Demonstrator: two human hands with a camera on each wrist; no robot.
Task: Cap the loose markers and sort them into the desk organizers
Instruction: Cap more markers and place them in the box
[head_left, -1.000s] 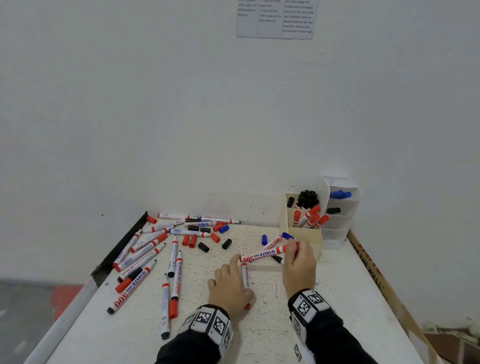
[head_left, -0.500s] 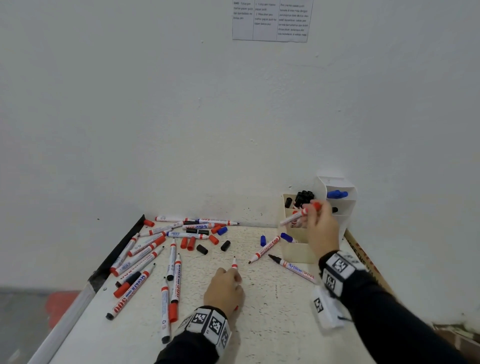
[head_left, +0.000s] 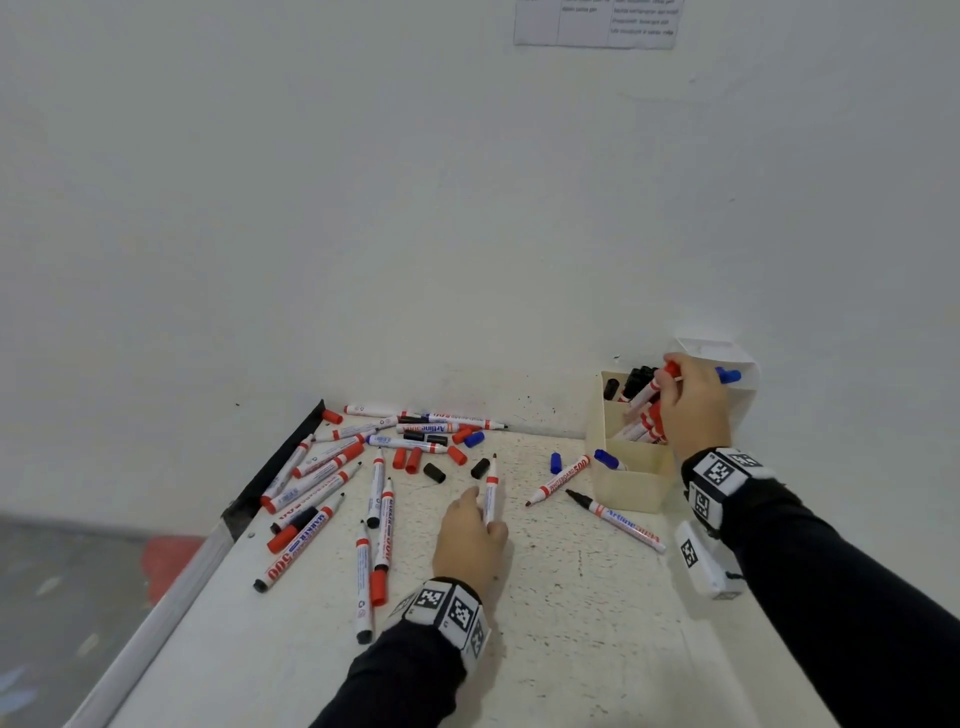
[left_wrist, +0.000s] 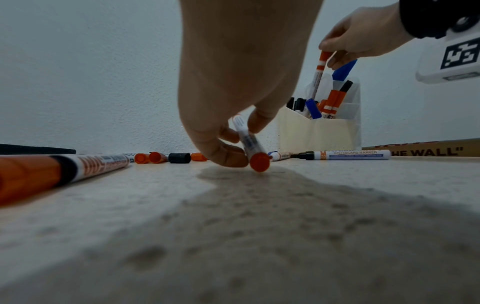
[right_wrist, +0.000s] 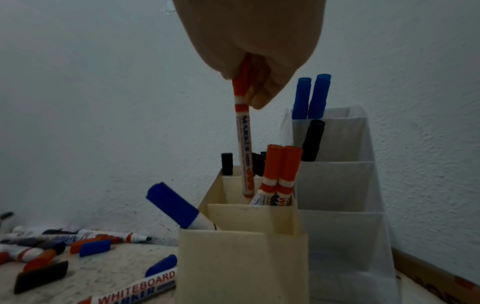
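Pinching an uncapped white marker with a red end plug (head_left: 490, 493) against the speckled white tabletop (head_left: 545, 623), the left hand (head_left: 470, 540) curls thumb and fingers round its barrel. Beyond lie a bare-tipped white whiteboard marker (head_left: 615, 522), loose red, black and blue caps (head_left: 434, 472) and scattered markers. Farther back, the right hand (head_left: 693, 405) grips a red-capped white marker (right_wrist: 244, 144) by its cap, upright, its lower end inside a middle compartment of the cream stepped plastic organizer (head_left: 628, 480), beside a clear stepped organizer (right_wrist: 337, 185) holding blue-capped markers.
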